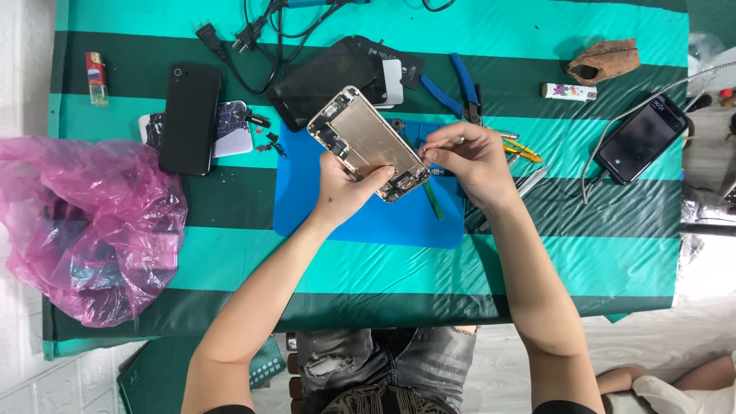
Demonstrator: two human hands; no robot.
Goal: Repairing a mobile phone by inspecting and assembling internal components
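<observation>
**a:** so what's each hand doing here?

**b:** left hand [345, 188] comes in from the lower left, forearm angled up across the table edge, fingers curled shut around the lower end of the opened phone body [366, 143]. thumb lies on top near the bottom edge. the phone is tipped diagonally, its top end pointing up-left, held just over the blue work mat [345, 218].

**a:** and the right?

**b:** right hand [469, 159] reaches in from the lower right, wrist bent, fingertips pinched together right at the phone's lower right corner. it's pinching something thin there, but it's too small to tell what.

**a:** what's lying around?

**b:** a green stick tool [434, 201] on the mat just under the right hand, blue-handled pliers [458, 90] behind it, yellow tweezers [523, 149] to its right. a black phone [189, 117] lies well left on the striped green table cover [537, 264], a pink plastic bag [88, 226] further left, a lighter [96, 78] in the far left corner. another phone with a braided cable [641, 138] sits off to the right.
</observation>
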